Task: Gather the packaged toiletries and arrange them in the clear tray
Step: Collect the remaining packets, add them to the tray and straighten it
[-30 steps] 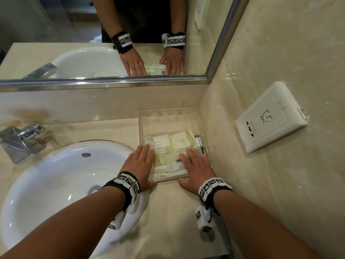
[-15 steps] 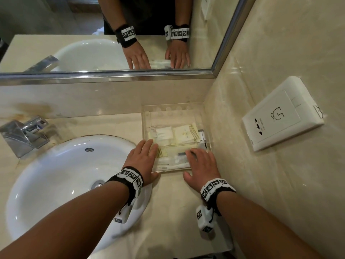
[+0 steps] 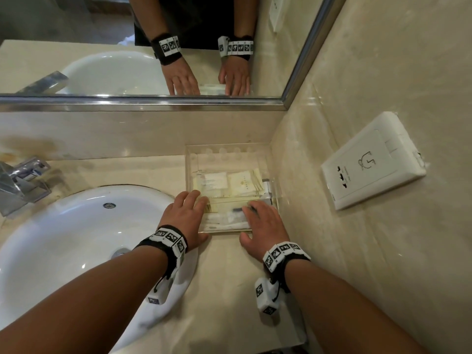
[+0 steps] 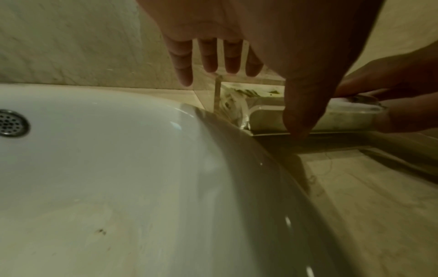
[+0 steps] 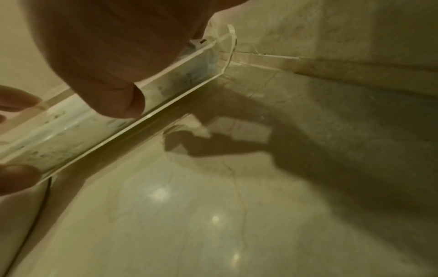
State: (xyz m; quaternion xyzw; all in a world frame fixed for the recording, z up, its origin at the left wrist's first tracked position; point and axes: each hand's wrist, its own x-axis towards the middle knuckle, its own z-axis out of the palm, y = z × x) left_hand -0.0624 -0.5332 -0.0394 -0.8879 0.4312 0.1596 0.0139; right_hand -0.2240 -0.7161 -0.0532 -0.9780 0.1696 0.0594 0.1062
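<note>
A clear tray [image 3: 194,154] sits in the back right corner of the counter, against both walls. Inside lie flat cream packets [image 3: 242,185], a white packet [image 3: 214,181] and a long clear-wrapped item [image 3: 227,218] along the front. My left hand [image 3: 199,218] rests on the near left corner, fingers straight over the rim and thumb at the front wall. On the near right corner my right hand [image 3: 252,223] lies the same way. In the left wrist view, straight fingers [image 4: 208,61] reach over the tray [image 4: 208,90]. The right wrist view has my thumb [image 5: 113,93] against the tray's front wall [image 5: 166,90].
A white basin [image 3: 63,238] fills the counter left of the tray, with a chrome faucet [image 3: 20,182] behind it. A mirror [image 3: 127,47] hangs above the back ledge. A white wall socket [image 3: 370,162] sticks out of the right wall. Bare counter [image 3: 229,290] lies under my wrists.
Both hands stay on the tray's near corners, slid back slightly toward its front edge. The tray sits in the corner as before.
</note>
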